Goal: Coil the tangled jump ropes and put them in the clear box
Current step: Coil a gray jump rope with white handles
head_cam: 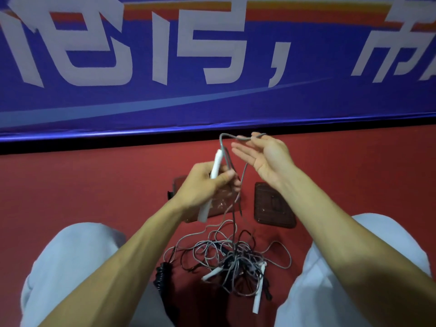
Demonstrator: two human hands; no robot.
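Freeing one jump rope from the heap and starting its first loop

On the floor [94, 185] between the knees, the tangle [233, 260] lies beside a black curly cord [161, 277]. A grey rope [243, 175] rises out of it. The left hand [205, 185] has its grip clamped round a white handle [215, 166]. The right hand [264, 154] is spread loose, with the rope draped over its upper fingers. Next, I judge, each loop must be gathered into the left hand while drawing slack gently, or the knots below may tighten. The clear box [224, 204] sits just beyond the left hand, its lid [274, 205] off to the right. There is room sideways, but the banner [212, 102] closes off the far side.
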